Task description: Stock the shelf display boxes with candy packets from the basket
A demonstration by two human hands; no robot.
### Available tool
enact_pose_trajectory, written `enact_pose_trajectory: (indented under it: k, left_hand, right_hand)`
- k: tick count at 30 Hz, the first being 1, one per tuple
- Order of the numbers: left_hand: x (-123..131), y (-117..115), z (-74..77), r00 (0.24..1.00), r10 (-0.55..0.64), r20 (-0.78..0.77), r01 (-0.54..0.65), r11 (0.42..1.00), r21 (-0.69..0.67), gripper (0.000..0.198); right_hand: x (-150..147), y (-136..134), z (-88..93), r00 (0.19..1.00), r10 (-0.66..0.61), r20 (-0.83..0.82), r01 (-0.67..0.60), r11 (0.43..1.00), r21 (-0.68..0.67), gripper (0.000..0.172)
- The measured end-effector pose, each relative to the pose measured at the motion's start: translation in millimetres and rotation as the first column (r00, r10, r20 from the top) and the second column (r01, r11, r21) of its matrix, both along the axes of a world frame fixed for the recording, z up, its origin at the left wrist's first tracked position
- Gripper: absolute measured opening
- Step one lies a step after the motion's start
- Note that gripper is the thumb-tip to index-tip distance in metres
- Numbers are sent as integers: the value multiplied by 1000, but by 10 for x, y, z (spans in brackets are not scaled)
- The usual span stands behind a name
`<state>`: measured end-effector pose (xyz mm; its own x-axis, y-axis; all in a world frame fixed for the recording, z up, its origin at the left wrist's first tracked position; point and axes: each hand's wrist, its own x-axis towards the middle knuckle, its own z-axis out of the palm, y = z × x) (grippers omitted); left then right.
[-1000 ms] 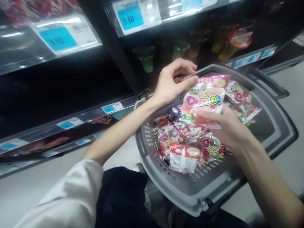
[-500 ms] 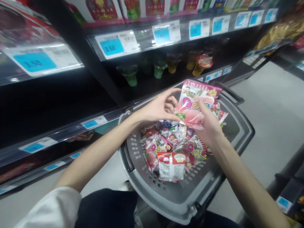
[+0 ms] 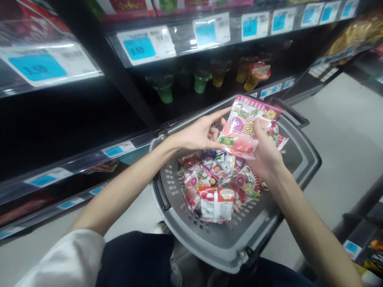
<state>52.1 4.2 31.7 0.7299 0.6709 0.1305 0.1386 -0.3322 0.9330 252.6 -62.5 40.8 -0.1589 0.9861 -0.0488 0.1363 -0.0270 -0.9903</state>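
Both hands are on one pink sweet packet (image 3: 243,128), held up over the far half of the grey basket (image 3: 211,246), close to its far rim. Left hand (image 3: 196,136) comes in across the basket's left edge, forearm stretched long, thumb and forefinger pinched on the packet's left side. Right hand (image 3: 265,157) rises from the near right, thumb pressed on the printed face, fingers tucked behind. The packet's long axis slants near-left to far-right, striped top edge toward the far rim, print facing up. Loose packets (image 3: 215,201) lie heaped in the basket below.
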Motion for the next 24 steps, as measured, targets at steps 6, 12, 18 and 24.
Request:
enact_pose_trajectory:
  k: [6, 12, 18, 24]
  left_hand:
    - [-25, 109, -172, 998, -11, -68, 25, 980, 197, 104]
    - [-6, 175, -296, 999, -46, -10, 47, 961, 274, 106]
    - [-5, 159, -288, 997, -71, -22, 74, 952, 298, 107]
    - [-13, 171, -301, 993, -84, -83, 105, 953, 285, 108]
  right_hand:
    - [41, -8, 22, 977, -99, -191, 60, 978, -199, 54]
    - [-2, 7, -19, 896, -250, -367, 148, 947, -283, 33]
    - [8, 30, -51, 908, -222, -356, 146, 963, -227, 48]
    - [39, 44, -76, 916, -207, -342, 117, 957, -267, 43]
